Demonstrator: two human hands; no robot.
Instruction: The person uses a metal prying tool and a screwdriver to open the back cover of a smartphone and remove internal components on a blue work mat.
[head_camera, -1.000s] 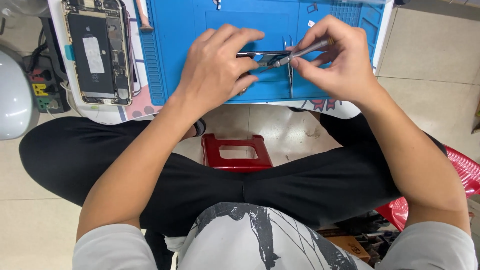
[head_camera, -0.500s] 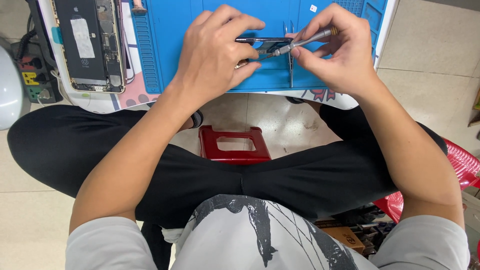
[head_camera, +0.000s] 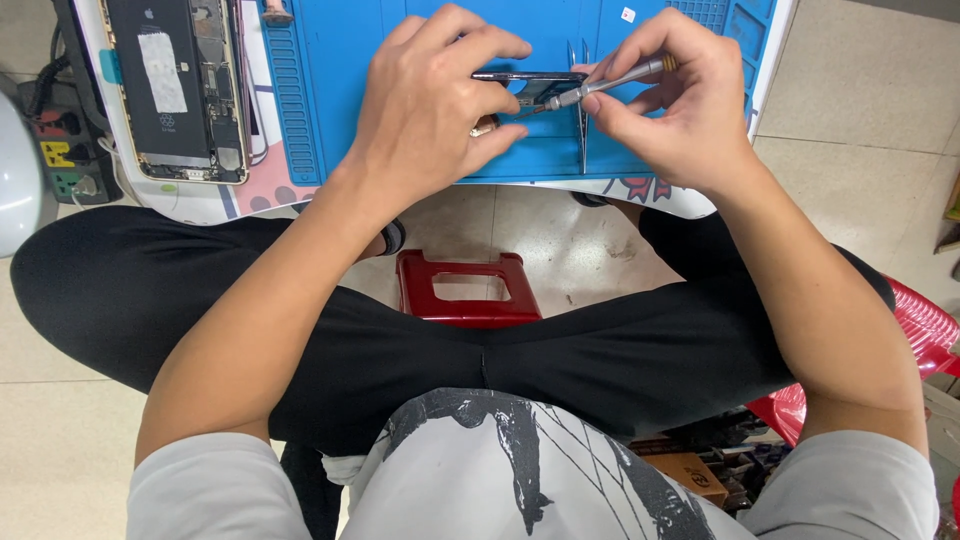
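The left hand curls its fingers tight around a small dark phone part on the blue mat. The right hand pinches a thin silver screwdriver, its tip touching the part between both hands.

The left hand pins a small dark part on the blue mat, while the right hand pinches a slim screwdriver, its tip at that part. Tweezers lie just beside; an opened phone rests well left on the worktop.
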